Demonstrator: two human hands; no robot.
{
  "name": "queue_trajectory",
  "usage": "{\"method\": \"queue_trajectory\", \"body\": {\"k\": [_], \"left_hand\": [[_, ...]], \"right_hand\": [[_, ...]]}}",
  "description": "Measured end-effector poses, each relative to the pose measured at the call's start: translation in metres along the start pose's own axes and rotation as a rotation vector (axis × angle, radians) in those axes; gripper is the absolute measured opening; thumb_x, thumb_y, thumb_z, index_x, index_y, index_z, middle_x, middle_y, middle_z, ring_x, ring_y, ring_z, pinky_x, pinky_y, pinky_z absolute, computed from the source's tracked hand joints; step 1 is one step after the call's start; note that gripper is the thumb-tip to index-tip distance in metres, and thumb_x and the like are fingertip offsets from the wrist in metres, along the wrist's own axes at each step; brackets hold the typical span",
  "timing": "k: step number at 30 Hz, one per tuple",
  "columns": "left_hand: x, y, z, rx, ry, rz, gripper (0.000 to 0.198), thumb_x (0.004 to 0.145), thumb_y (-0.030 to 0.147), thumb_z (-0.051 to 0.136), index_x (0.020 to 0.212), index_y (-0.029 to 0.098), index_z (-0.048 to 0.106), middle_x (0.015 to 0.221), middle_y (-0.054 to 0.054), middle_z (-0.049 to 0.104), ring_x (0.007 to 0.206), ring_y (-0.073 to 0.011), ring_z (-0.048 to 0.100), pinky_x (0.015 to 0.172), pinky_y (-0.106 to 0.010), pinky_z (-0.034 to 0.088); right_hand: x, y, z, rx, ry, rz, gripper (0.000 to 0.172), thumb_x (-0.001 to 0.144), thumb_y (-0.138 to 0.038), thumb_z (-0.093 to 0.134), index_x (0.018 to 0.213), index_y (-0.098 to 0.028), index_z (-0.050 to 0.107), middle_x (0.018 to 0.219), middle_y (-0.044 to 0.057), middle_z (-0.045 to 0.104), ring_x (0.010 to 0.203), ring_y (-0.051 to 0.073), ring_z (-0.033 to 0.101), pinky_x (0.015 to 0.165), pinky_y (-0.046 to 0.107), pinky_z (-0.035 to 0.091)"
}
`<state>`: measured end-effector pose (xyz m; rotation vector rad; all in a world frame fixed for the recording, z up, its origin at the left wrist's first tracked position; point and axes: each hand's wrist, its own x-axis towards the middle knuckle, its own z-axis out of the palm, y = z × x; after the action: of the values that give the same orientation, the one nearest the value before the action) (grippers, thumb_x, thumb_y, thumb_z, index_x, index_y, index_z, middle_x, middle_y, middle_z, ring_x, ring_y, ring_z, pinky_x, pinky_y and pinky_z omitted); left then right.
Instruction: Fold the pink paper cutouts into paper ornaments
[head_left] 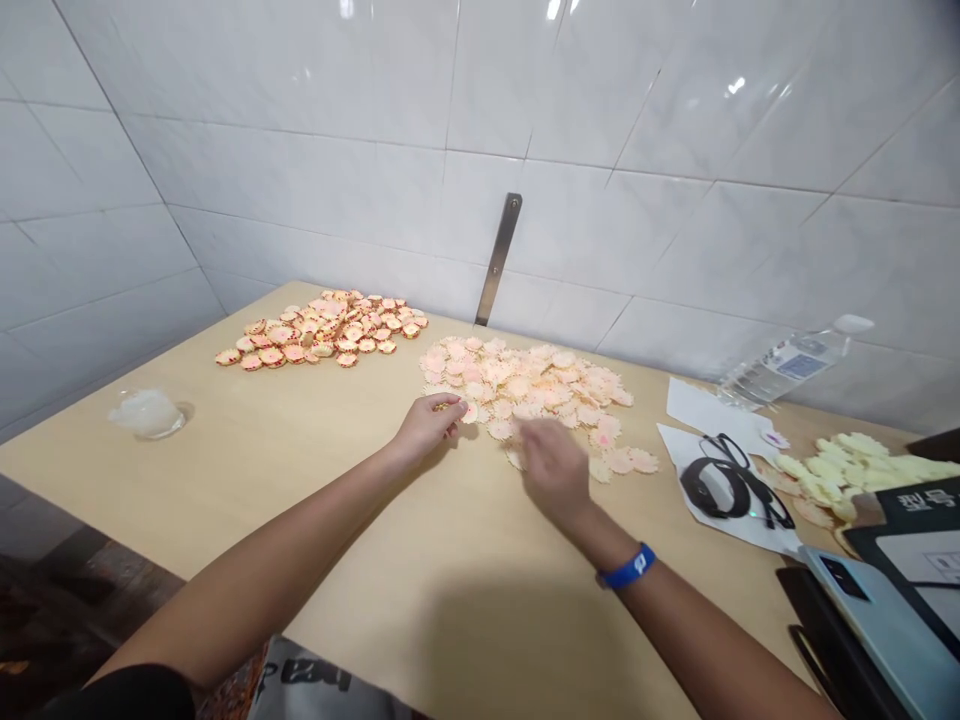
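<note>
My left hand (429,428) is closed in a pinch at the near left edge of the pale pink pile, gripping the rim of a small flower-shaped disc (469,412). Just over the front of that pile of pale pink, scallop-edged flower discs (540,378) is my right hand (553,462), with a blue wristband (628,567) on its wrist. Motion smears its fingers, so whether they hold anything is unclear. Farther back on the left lies a second pile of flower discs (322,328) with red-dotted edges; these look thicker.
A small clear dish with whitish contents (148,412) stands at the table's left. On the right are a tilted water bottle (795,362), glasses and a black strap (731,485) on white paper, pale yellow pieces (847,470) and a light blue phone (877,630). A tiled wall borders the table.
</note>
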<state>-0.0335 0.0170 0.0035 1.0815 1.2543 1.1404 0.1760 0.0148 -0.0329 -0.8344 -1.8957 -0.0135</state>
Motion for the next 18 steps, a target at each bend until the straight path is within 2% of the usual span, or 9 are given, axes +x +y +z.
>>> {"method": "queue_trajectory", "body": {"k": [2,3,5,8,11,14,18], "left_hand": [[-0.001,-0.001,0.001,0.059,-0.038,0.002,0.026,0.069,0.039,0.07,0.073,0.014,0.064,0.053,0.002,0.05,0.048,-0.0084,0.046,0.048,-0.021,0.032],[-0.002,-0.001,0.001,0.08,-0.044,0.007,0.025,0.069,0.039,0.07,0.073,0.014,0.064,0.052,0.002,0.05,0.048,-0.0086,0.046,0.049,-0.021,0.032],[-0.003,-0.001,0.001,0.096,-0.036,0.019,0.026,0.068,0.039,0.072,0.074,0.015,0.064,0.051,0.003,0.049,0.049,-0.0086,0.045,0.049,-0.021,0.032],[-0.003,0.0,-0.001,0.115,-0.007,0.031,0.03,0.066,0.042,0.074,0.073,0.016,0.061,0.05,0.004,0.048,0.048,-0.0086,0.043,0.049,-0.021,0.03],[-0.003,0.0,-0.002,0.137,-0.002,0.05,0.034,0.066,0.047,0.074,0.067,0.016,0.058,0.049,0.003,0.049,0.047,-0.0083,0.041,0.048,-0.021,0.03],[-0.004,0.001,-0.002,0.154,-0.061,0.073,0.041,0.07,0.054,0.068,0.061,0.016,0.058,0.048,0.002,0.048,0.045,-0.008,0.038,0.049,-0.023,0.029],[-0.005,0.002,0.001,0.226,-0.13,0.096,0.036,0.069,0.051,0.068,0.066,0.015,0.066,0.049,0.002,0.048,0.048,-0.0092,0.039,0.05,-0.024,0.029]], "right_hand": [[0.006,0.024,-0.003,-0.149,0.122,0.237,0.033,0.092,-0.018,0.049,0.123,-0.024,0.059,0.107,0.011,0.065,0.104,0.028,0.057,0.088,0.051,0.048],[0.008,0.035,-0.005,-0.193,0.128,0.305,0.039,0.091,-0.021,0.051,0.129,-0.023,0.055,0.118,0.014,0.062,0.113,0.031,0.053,0.093,0.056,0.045],[0.009,0.05,-0.007,-0.222,0.145,0.356,0.045,0.09,-0.022,0.049,0.135,-0.02,0.05,0.126,0.017,0.057,0.119,0.033,0.05,0.098,0.061,0.041],[0.006,0.05,-0.007,-0.177,0.15,0.311,0.043,0.09,-0.016,0.042,0.13,-0.02,0.054,0.124,0.015,0.059,0.116,0.03,0.053,0.098,0.058,0.043],[0.004,0.034,-0.007,-0.13,0.151,0.199,0.036,0.088,-0.01,0.039,0.114,-0.021,0.062,0.109,0.012,0.065,0.105,0.028,0.058,0.09,0.051,0.048],[0.003,0.015,-0.008,-0.07,0.119,0.094,0.03,0.088,-0.008,0.041,0.101,-0.022,0.064,0.09,0.008,0.067,0.088,0.025,0.062,0.077,0.044,0.051],[0.001,0.003,-0.006,-0.035,-0.004,-0.02,0.026,0.087,-0.007,0.045,0.1,-0.022,0.063,0.086,0.007,0.067,0.081,0.023,0.062,0.071,0.041,0.05]]}}
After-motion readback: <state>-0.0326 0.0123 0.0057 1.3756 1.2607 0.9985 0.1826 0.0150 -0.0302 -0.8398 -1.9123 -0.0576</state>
